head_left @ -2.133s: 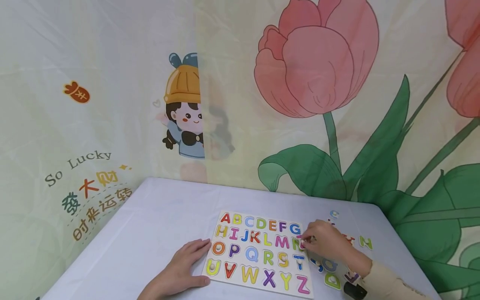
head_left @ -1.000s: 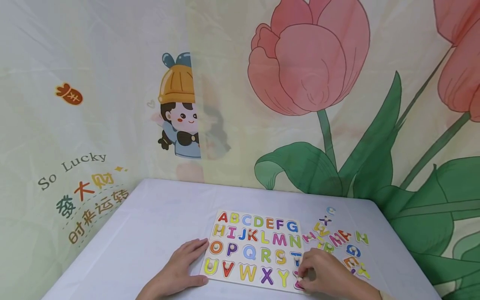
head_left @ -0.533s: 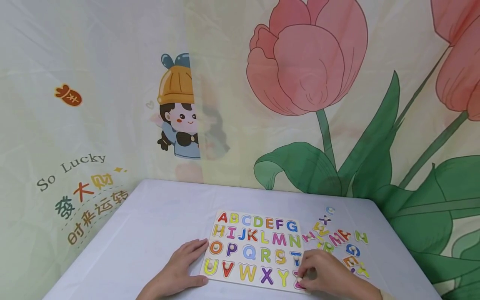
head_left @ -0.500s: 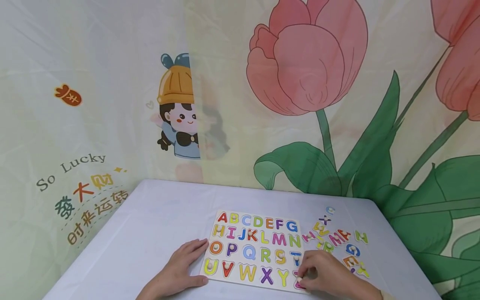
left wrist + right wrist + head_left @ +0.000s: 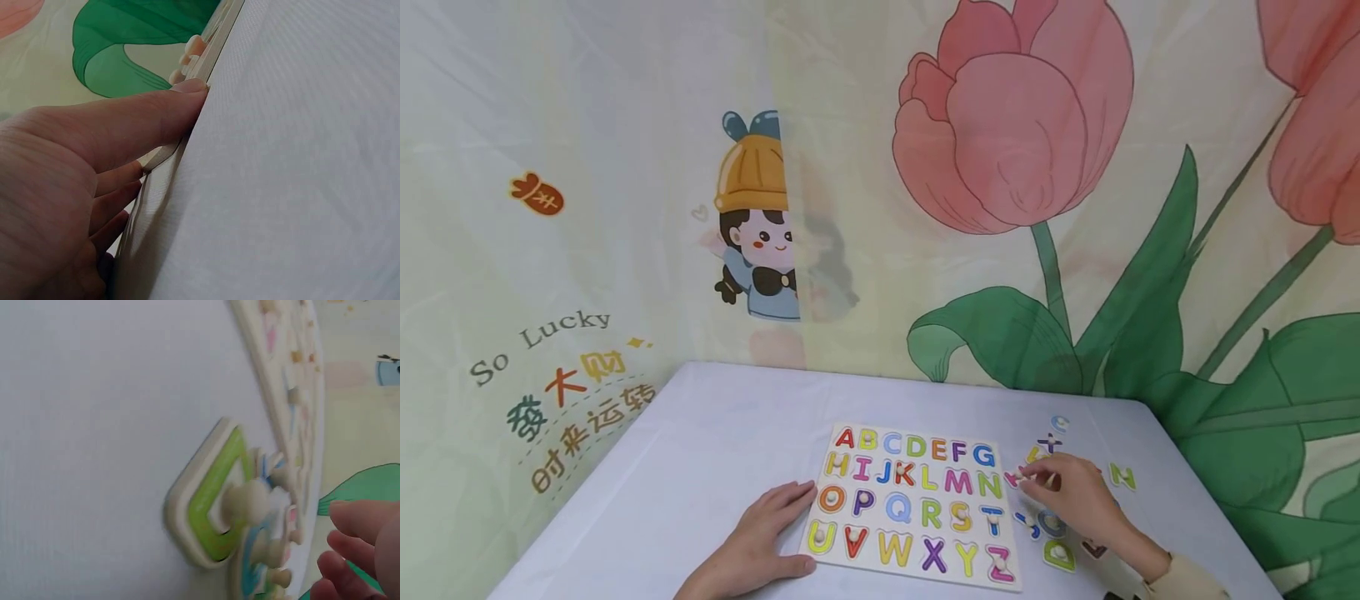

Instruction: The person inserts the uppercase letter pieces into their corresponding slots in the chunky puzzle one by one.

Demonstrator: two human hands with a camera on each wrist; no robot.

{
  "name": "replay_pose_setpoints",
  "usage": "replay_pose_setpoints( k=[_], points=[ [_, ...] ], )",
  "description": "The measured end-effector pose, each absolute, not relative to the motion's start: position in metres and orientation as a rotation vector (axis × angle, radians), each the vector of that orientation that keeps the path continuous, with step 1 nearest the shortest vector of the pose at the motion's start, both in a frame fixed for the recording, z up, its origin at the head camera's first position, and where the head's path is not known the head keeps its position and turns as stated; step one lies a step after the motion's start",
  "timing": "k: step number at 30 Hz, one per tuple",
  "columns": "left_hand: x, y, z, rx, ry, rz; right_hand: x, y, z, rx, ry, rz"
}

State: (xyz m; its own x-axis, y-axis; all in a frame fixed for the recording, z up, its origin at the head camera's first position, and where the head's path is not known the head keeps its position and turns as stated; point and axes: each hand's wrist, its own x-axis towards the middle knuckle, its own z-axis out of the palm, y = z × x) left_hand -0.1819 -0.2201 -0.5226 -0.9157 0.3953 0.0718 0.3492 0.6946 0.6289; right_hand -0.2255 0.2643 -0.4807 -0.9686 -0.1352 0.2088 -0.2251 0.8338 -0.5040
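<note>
A wooden alphabet puzzle board [image 5: 913, 527] lies on the white table, with coloured letters A to Z seated in it. My left hand [image 5: 767, 533] lies flat on the table, its fingers against the board's left edge [image 5: 212, 44]; in the left wrist view the thumb [image 5: 156, 115] presses that edge. My right hand [image 5: 1067, 496] hovers over loose letters right of the board, fingertips by a pink letter [image 5: 1013, 479]. In the right wrist view its fingers [image 5: 359, 522] are loosely curved and hold nothing that shows. A green D [image 5: 1058, 554] [image 5: 219, 500] with a knob lies below the hand.
More loose letters lie right of the board, among them a green N [image 5: 1123, 477], a blue one [image 5: 1048, 525] and a small pale C [image 5: 1060, 423]. A printed cloth with tulips and a cartoon girl hangs close behind the table. The table's right edge [image 5: 1210, 500] runs near the loose letters.
My right hand left the pink Z seated in the board's bottom right slot and moved up and right to the loose letters. The left hand has not moved.
</note>
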Motion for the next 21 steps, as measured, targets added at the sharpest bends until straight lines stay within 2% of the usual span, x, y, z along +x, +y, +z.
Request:
replay_pose_setpoints(
  k=[9, 21],
  points=[
    [-0.182, -0.219, -0.521, 0.597, 2.814, 1.027, -0.247, 0.264, -0.499, 0.204, -2.831, 0.661],
    [-0.181, -0.220, -0.522, 0.609, 2.830, 1.026, -0.253, 0.254, -0.486, 0.222, -2.841, 0.704]
  ],
)
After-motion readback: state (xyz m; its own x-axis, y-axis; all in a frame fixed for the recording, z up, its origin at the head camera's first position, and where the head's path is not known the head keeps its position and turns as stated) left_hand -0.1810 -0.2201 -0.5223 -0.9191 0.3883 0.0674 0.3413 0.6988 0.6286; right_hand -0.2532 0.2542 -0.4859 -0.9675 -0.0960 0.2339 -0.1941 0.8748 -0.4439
